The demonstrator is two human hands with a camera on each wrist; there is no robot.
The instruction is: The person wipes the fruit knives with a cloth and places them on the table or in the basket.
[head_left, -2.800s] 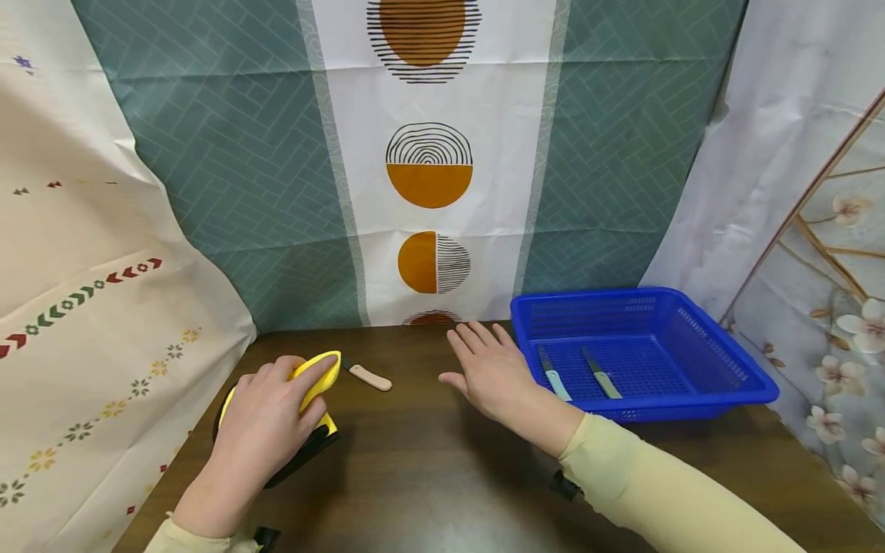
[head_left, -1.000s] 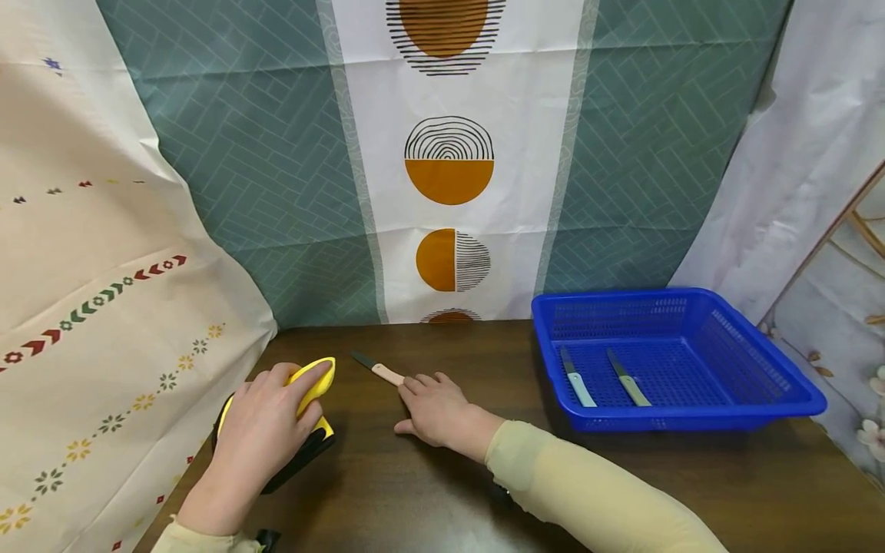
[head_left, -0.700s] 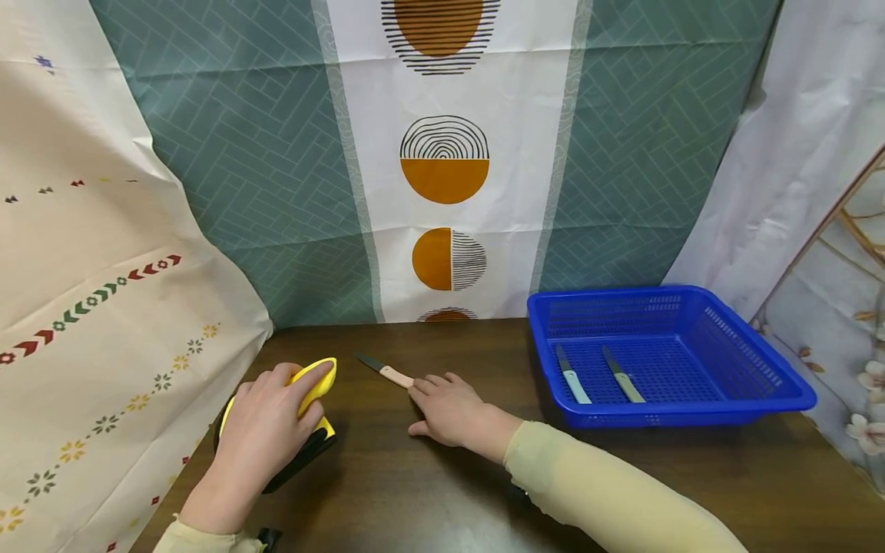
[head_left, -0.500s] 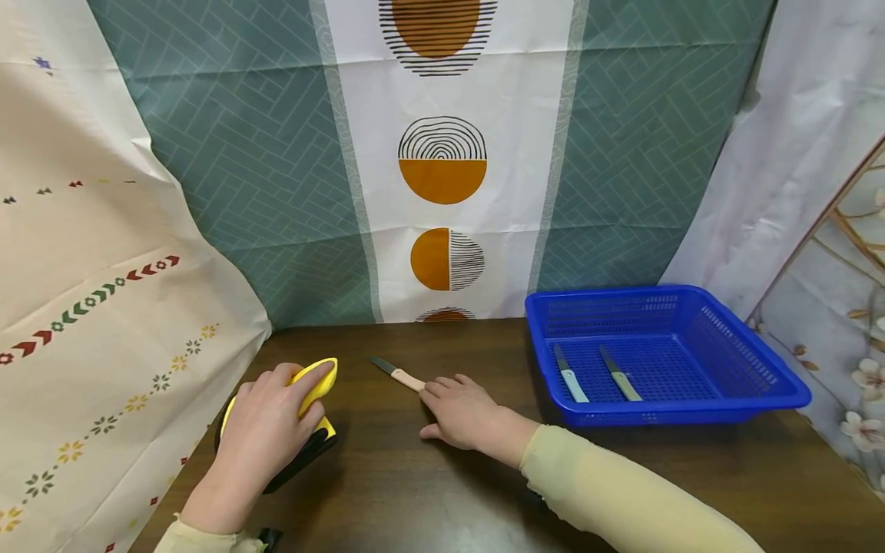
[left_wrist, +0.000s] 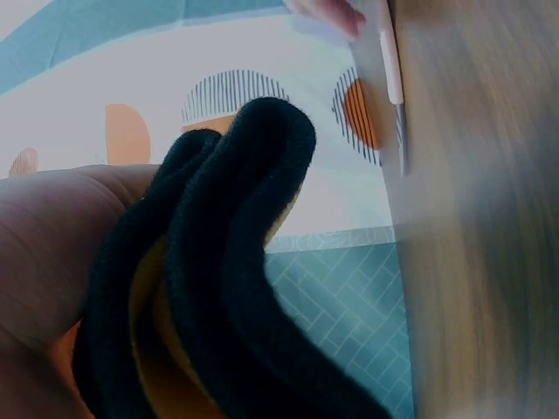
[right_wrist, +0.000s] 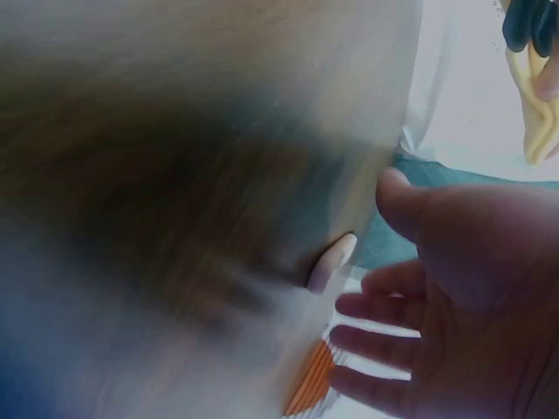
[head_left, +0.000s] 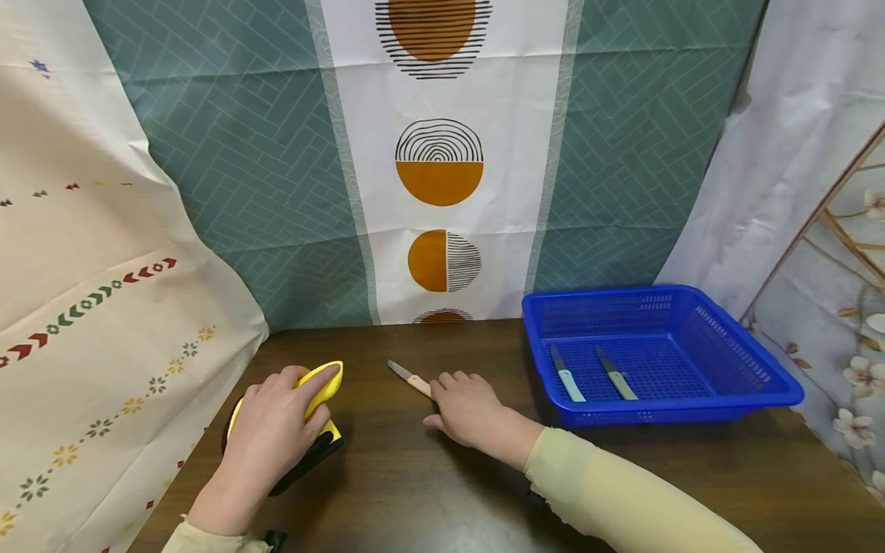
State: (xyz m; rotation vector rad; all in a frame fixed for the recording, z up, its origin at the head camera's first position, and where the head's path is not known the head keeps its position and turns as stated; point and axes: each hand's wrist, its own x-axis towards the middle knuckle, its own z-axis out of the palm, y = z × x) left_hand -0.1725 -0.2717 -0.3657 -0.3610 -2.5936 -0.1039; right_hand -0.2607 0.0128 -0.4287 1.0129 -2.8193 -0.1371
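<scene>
My left hand [head_left: 276,426] grips a folded yellow-and-black cloth [head_left: 326,388] at the left of the table. Its thick, dark, fuzzy folds fill the middle of the left wrist view, with orange-yellow showing inside. Right of centre, a small knife with a pale pink handle [head_left: 419,385] lies on the table, grey blade toward the far left. My right hand [head_left: 473,411] is over the end of that handle, fingertips right at it and covering part of it. In the right wrist view its fingers are nearly straight and the thumb stands apart from them.
A blue perforated plastic basket [head_left: 719,402] stands at the back right. In it lie a knife with a light blue handle [head_left: 571,385] and one with a light green handle [head_left: 621,385]. Patterned cloths [head_left: 442,100] hang behind and beside the brown table [head_left: 394,476].
My right hand has come from beside the basket to the pink-handled knife. The knife has slid to the right with the hand. My left hand keeps its hold on the cloth.
</scene>
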